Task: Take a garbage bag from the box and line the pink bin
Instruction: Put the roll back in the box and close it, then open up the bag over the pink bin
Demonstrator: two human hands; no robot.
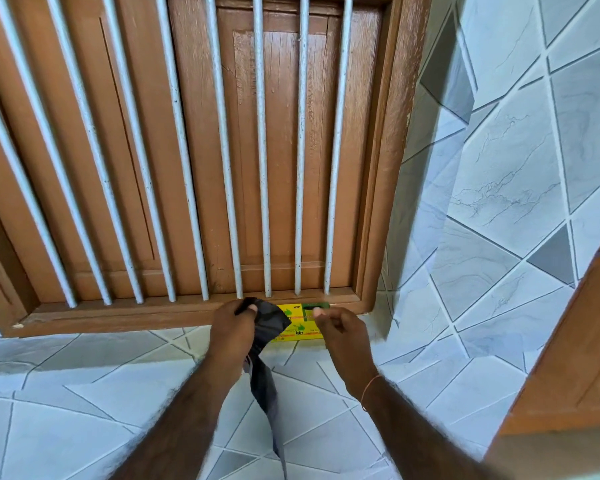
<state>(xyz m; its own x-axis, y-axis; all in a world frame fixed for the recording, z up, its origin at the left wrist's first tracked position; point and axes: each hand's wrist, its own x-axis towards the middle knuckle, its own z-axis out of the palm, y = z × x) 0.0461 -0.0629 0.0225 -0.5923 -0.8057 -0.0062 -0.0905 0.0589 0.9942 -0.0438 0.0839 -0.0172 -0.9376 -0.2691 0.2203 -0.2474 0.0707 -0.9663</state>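
Grey marble-pattern tiled wall (499,188) all around, wooden shuttered window (194,150) with pale vertical bars (262,168) set into it. Yellow garbage-bag box (300,327) on the wooden sill (118,315), at the window's lower right corner, green print, word "bin" legible. Left hand (234,329) closed on black garbage bag (267,372), thumb pinching its top edge just left of the box; rest of bag hanging down in a narrow strip between the forearms. Right hand (340,329) at the box's right end, fingers curled, thumb and forefinger nearly together, nothing visibly held. Red thread (369,389) round right wrist. Wooden door edge (568,358) at far right. Pink bin out of view.
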